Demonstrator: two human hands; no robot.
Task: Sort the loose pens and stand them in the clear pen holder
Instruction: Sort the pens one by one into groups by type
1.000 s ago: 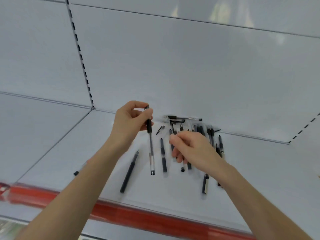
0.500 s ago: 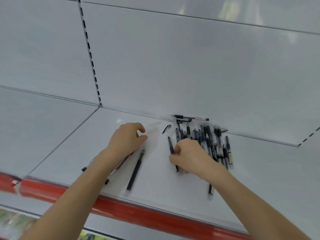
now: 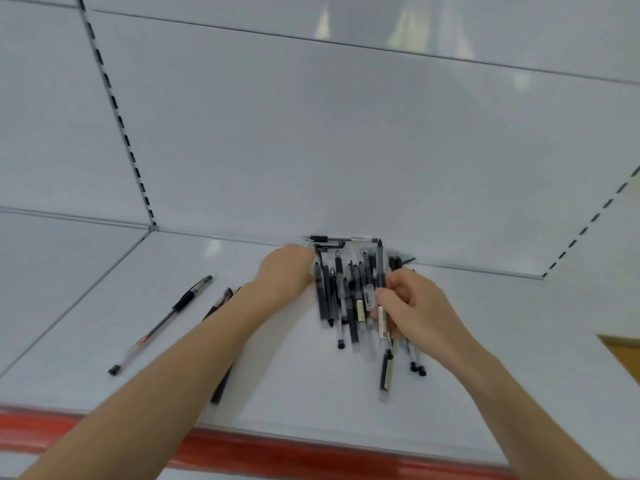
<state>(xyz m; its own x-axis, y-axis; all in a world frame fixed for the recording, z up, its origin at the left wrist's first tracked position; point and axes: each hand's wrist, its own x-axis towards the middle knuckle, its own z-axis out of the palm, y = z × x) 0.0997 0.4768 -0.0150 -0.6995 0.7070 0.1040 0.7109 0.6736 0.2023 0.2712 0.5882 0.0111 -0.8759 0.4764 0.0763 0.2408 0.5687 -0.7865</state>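
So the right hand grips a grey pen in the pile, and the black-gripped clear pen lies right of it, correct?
No: the head view shows the black-gripped clear pen left of the pile. The right hand does grip a grey pen there.

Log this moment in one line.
left hand: against pen pile | right hand: grips grey pen | single pen: apart on shelf | holder: not visible

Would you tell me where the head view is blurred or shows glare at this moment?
Head view: the pen pile is smeared by motion blur; the lone pen at left is sharper; soft glare patches sit on the back panel; wide-angle distortion tilts the slotted upright.
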